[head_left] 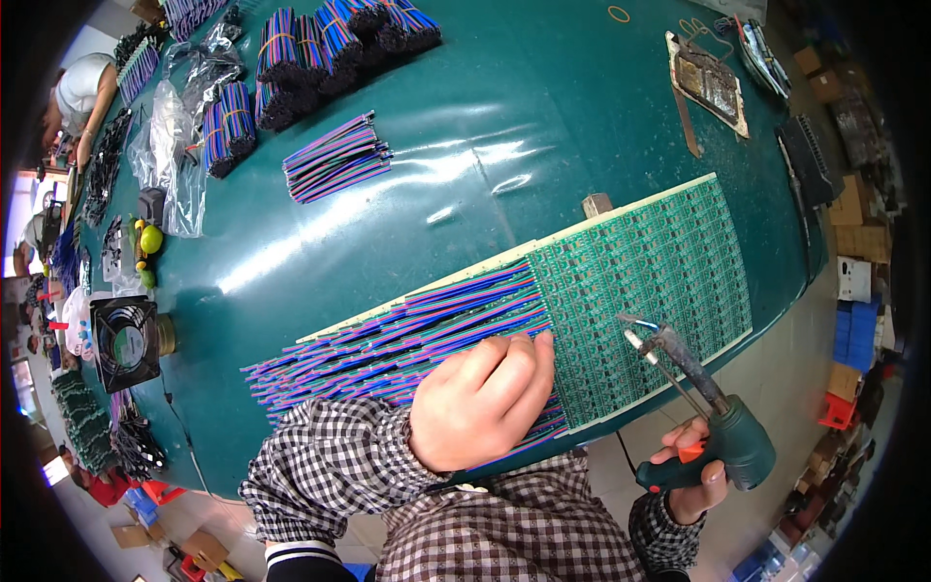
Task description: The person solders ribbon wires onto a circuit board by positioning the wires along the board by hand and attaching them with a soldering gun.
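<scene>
A green circuit board panel lies tilted across the table's near edge, with rows of small parts on it. Flat multicoloured ribbon wires run from its middle out to the left in a dense layer. My left hand is closed over these wires, its fingertips pinched at their ends beside the bare part of the panel. The pinched wire is mostly hidden by the fingers. To the right, my right hand grips a green soldering gun with an orange trigger. Its tip points at the panel and seems just above it.
A loose wire bundle lies beyond the panel, with banded bundles farther back. A small fan stands at left. A dirty metal tray sits at far right. Another person is at the far left.
</scene>
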Tool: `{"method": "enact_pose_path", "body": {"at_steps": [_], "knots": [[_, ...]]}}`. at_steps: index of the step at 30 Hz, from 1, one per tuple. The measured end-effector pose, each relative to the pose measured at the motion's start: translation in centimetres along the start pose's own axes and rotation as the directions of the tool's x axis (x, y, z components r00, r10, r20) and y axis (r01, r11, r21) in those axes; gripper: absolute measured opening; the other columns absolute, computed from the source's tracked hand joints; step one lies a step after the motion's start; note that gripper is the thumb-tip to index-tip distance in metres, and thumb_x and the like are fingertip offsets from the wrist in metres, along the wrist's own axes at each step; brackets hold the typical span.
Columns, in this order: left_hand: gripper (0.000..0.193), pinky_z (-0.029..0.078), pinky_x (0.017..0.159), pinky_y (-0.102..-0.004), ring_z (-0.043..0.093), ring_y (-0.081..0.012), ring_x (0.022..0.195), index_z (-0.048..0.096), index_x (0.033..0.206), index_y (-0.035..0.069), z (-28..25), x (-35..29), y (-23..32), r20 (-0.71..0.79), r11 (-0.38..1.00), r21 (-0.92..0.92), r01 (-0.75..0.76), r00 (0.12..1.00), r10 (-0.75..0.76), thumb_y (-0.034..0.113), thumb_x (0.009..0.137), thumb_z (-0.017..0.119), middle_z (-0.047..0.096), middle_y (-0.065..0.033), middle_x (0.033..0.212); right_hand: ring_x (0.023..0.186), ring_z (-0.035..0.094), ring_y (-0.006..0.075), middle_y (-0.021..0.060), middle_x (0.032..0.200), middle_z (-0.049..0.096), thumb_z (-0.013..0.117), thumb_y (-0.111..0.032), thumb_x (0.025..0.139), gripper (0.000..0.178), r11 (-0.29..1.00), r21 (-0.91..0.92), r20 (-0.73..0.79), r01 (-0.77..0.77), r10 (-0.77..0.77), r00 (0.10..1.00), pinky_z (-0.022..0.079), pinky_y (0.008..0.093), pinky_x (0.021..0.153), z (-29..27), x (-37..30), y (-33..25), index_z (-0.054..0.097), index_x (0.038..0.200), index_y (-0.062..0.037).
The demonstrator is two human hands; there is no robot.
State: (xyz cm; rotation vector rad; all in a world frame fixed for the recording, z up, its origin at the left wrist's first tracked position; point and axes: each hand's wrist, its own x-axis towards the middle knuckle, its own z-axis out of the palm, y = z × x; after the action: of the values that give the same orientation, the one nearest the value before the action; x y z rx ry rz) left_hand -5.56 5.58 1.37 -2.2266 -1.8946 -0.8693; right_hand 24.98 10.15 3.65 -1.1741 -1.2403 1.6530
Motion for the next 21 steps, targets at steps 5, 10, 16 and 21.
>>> {"method": "enact_pose_path", "body": {"at_steps": [5, 10, 16, 21], "knots": [[0.040, 0.053, 0.063, -0.0289, 0.063, -0.0194, 0.077, 0.074, 0.106, -0.004, 0.2, -0.1, -0.2, 0.006, 0.999, -0.035, 0.028, 1.000, -0.027, 0.008, 0.069, 0.070, 0.066, -0.0105, 0.098, 0.087, 0.073, 0.0312, 0.0253, 0.100, 0.068, 0.082, -0.046, 0.082, 0.071, 0.997, -0.048, -0.002, -0.067, 0.067, 0.998, 0.065, 0.0412, 0.075, 0.8, -0.4, -0.3, 0.059, 0.113, 0.0129], [0.039, 0.053, 0.064, -0.0287, 0.063, -0.0200, 0.076, 0.074, 0.105, -0.005, -0.1, 0.2, -0.3, 0.012, 0.996, -0.070, 0.047, 0.999, -0.046, 0.008, 0.069, 0.070, 0.066, -0.0107, 0.098, 0.081, 0.074, 0.0294, 0.0178, 0.087, 0.072, 0.095, -0.040, 0.072, 0.073, 0.989, -0.139, -0.041, -0.050, 0.045, 0.998, 0.063, 0.0403, 0.078, 1.4, -0.5, 0.1, 0.060, 0.111, 0.0117], [0.039, 0.054, 0.065, -0.0296, 0.063, -0.0205, 0.077, 0.073, 0.105, -0.005, -0.1, 0.0, -0.4, 0.022, 0.993, -0.108, 0.053, 0.998, -0.051, 0.008, 0.068, 0.070, 0.066, -0.0111, 0.098, 0.079, 0.073, 0.0238, 0.0123, 0.084, 0.074, 0.094, -0.043, 0.073, 0.066, 0.959, -0.280, 0.013, 0.034, -0.032, 0.999, 0.059, 0.0370, 0.076, 1.1, -1.1, 0.7, 0.067, 0.105, 0.0075], [0.040, 0.054, 0.065, -0.0295, 0.064, -0.0207, 0.077, 0.073, 0.105, -0.005, 0.0, 0.0, -0.3, 0.021, 0.994, -0.098, 0.054, 0.998, -0.053, 0.008, 0.067, 0.070, 0.066, -0.0115, 0.098, 0.077, 0.067, 0.0191, 0.0069, 0.084, 0.076, 0.090, -0.050, 0.073, 0.056, 0.880, -0.461, 0.054, 0.114, -0.100, 0.994, 0.052, 0.0344, 0.073, 1.6, -0.5, 0.0, 0.077, 0.095, -0.0003]]}}
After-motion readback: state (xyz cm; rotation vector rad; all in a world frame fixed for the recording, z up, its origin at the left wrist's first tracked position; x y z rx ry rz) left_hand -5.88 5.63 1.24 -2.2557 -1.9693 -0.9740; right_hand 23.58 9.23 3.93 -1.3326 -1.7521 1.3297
